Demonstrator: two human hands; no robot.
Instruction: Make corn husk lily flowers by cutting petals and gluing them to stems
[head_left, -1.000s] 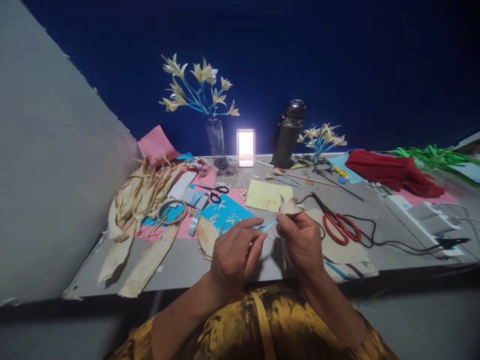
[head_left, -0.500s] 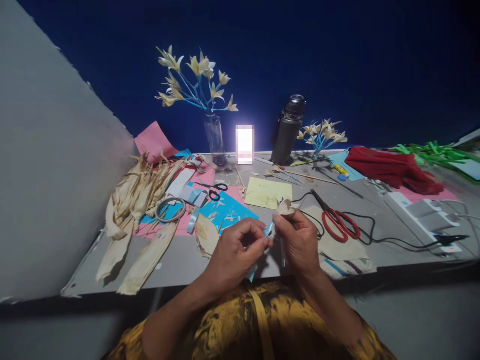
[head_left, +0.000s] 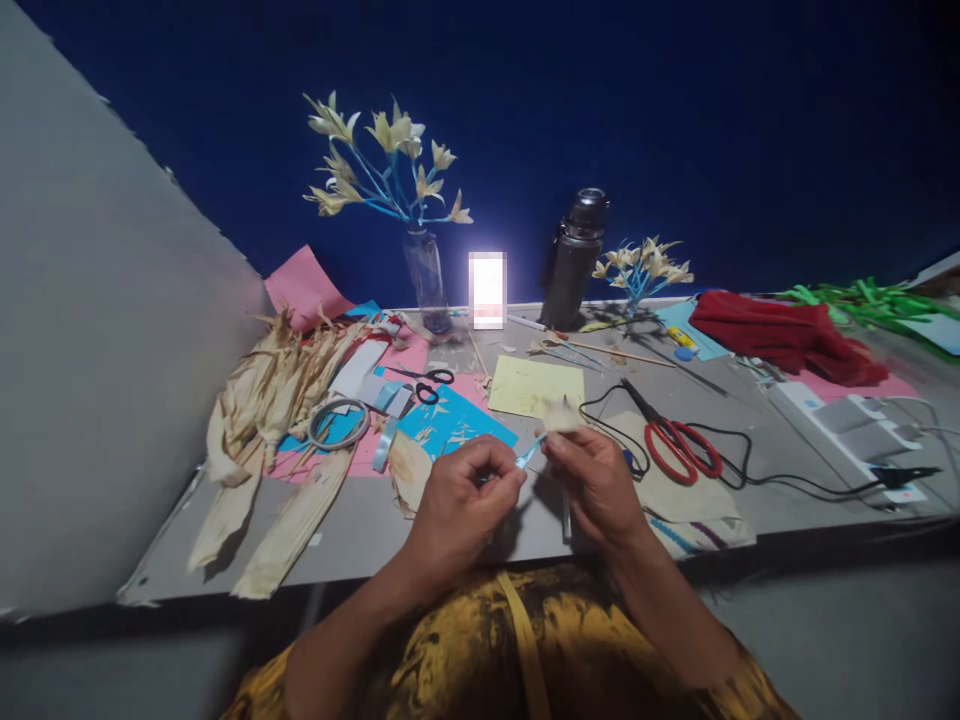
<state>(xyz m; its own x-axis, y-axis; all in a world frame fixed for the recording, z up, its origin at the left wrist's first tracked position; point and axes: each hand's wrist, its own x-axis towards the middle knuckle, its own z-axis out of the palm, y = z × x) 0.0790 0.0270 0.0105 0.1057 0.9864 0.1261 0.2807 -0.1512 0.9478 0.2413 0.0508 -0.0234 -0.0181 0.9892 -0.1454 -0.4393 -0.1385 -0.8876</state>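
Observation:
My left hand (head_left: 461, 500) is closed in a pinch on a light blue tape strip (head_left: 529, 454) that runs up to the right. My right hand (head_left: 596, 485) is closed around the stem of a small husk flower (head_left: 561, 414), whose pale petals stick up above its fingers. The two hands nearly touch, over the near edge of the grey table (head_left: 360, 525). The blue strip joins the flower stem between the fingertips.
Red-handled scissors (head_left: 679, 445) and a black cable lie right of my hands. Dried corn husks (head_left: 277, 395), a tape roll (head_left: 339, 422), black scissors (head_left: 427, 383) and blue paper (head_left: 454, 425) lie left. A vase of husk flowers (head_left: 420, 260), a lit lamp (head_left: 487, 290) and a flask (head_left: 574, 260) stand behind.
Both hands stayed together at the table edge. The left hand curled its fingers in and worked the blue strip round the stem; the flower shifted slightly left.

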